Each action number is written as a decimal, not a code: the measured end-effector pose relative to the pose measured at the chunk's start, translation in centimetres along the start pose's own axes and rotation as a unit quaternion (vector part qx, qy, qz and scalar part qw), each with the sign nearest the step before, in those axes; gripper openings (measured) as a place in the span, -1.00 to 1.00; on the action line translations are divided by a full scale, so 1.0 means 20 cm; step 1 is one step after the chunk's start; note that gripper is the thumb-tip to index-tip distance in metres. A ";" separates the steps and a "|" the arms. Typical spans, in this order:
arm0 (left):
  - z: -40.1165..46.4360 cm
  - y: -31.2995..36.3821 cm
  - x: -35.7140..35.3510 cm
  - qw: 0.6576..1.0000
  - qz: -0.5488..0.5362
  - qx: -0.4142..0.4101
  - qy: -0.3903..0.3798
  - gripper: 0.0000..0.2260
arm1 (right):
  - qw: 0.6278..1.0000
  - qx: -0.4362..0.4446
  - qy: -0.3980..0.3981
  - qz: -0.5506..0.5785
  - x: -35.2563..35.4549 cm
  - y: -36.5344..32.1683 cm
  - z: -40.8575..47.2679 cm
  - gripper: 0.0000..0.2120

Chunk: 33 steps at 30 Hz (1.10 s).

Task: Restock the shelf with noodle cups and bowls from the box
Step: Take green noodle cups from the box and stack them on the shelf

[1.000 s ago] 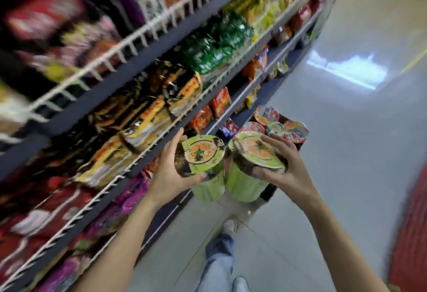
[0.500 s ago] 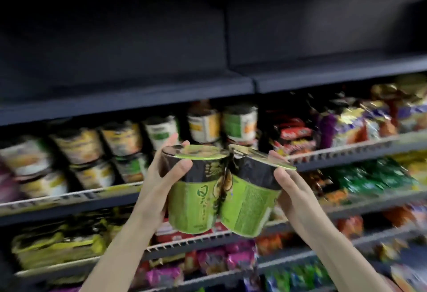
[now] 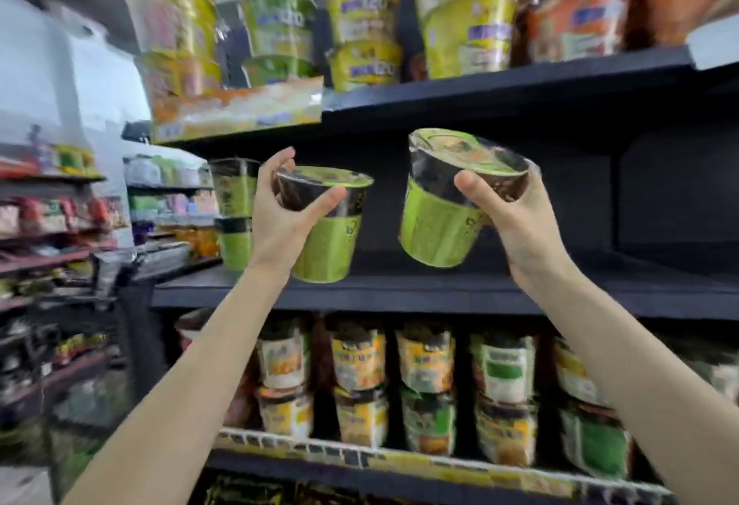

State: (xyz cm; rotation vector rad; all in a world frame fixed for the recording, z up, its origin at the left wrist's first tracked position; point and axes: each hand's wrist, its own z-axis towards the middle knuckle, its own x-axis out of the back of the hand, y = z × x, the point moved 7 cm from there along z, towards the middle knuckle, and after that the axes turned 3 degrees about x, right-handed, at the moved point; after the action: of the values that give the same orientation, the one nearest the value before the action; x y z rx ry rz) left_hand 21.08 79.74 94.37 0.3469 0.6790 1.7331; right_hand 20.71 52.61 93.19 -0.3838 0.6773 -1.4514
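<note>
My left hand [image 3: 280, 220] grips a green and black noodle cup [image 3: 328, 242] by its upper rim, roughly upright, just above the front of a dark shelf board [image 3: 440, 292]. My right hand [image 3: 516, 224] holds a second green noodle cup [image 3: 438, 220], tilted with its lid toward me, higher and to the right. The two cups are apart. Two matching green cups [image 3: 235, 212] stand stacked at the left end of that shelf. The box is not in view.
The shelf bay behind and right of the held cups is dark and bare. Above it, yellow and green cups [image 3: 360, 24] stand stacked. Below, rows of stacked cups [image 3: 360, 380] sit behind a white wire rail [image 3: 360, 452]. Another aisle of shelves [image 3: 52, 248] lies at left.
The view has swung up from the floor and box to the upper shelves. Both hands have raised the cups and drawn them apart, now in front of the dark shelf.
</note>
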 end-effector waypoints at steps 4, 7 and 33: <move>0.29 -0.33 0.12 0.996 0.084 0.008 0.026 -0.37 | 1.000 0.023 0.006 -0.007 -0.27 0.14 0.22 -0.14; 0.43 -0.60 0.16 0.992 0.113 0.050 0.020 -0.39 | 0.999 0.017 0.007 -0.034 -0.45 0.31 0.32 -0.10; 0.74 -1.32 0.35 0.973 0.097 0.202 -0.053 -0.28 | 0.988 -0.047 -0.001 -0.148 -1.45 1.01 0.97 -0.20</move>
State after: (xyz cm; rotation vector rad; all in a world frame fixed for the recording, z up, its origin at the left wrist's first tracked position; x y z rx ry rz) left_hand 48.17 94.21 89.18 0.8054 0.9452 1.7368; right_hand 49.08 80.15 100.86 -0.5781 0.7118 -1.7023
